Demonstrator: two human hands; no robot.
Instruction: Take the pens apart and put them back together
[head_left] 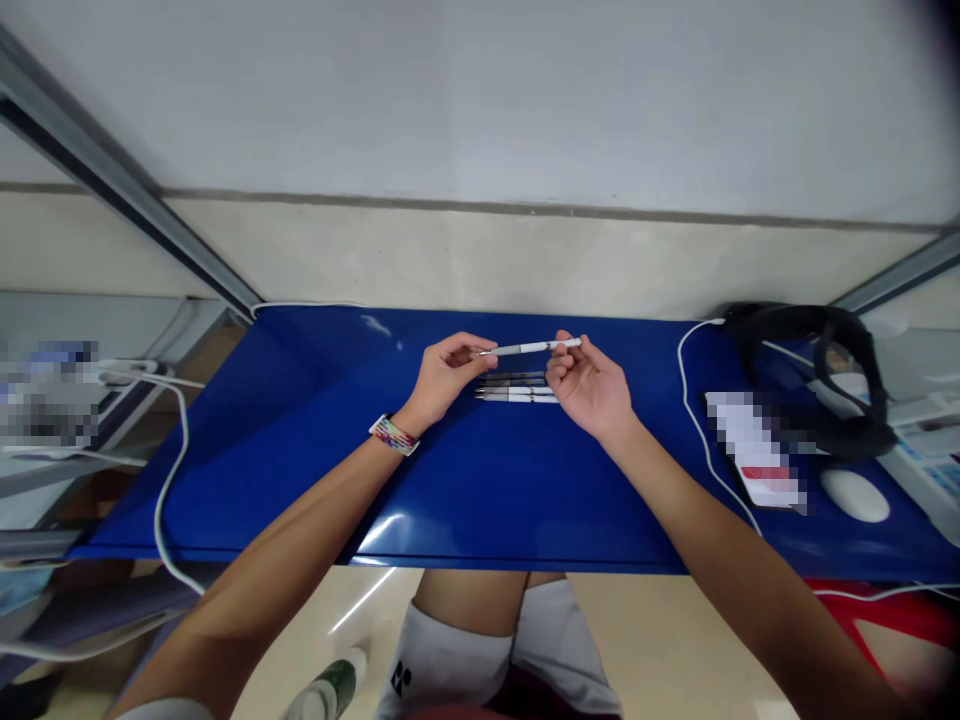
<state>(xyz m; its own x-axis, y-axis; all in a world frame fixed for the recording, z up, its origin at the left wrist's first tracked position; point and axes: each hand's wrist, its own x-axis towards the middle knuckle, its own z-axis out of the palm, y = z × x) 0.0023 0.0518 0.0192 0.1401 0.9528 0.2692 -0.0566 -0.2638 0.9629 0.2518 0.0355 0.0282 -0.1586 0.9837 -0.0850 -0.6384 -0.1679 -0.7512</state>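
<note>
Between my two hands a white pen with a grey grip (pixel 525 348) is held level above the blue tabletop (pixel 480 490). My left hand (pixel 448 372) pinches its tip end between thumb and fingers. At the other end, my right hand (pixel 589 385) has thumb and fingers closed on the white barrel, palm turned up. Just below lie several similar pens (pixel 517 394) side by side on the table, tips to the left; my right hand hides their right ends. A multicoloured band (pixel 394 435) circles my left wrist.
To the right lie a black headband-like device (pixel 847 370), a blurred-out flat item (pixel 754 450) and a white mouse (pixel 855 496). A white cable (pixel 694 420) runs beside them. Another cable (pixel 161 500) hangs off the left side. A wall (pixel 480 255) stands behind the table.
</note>
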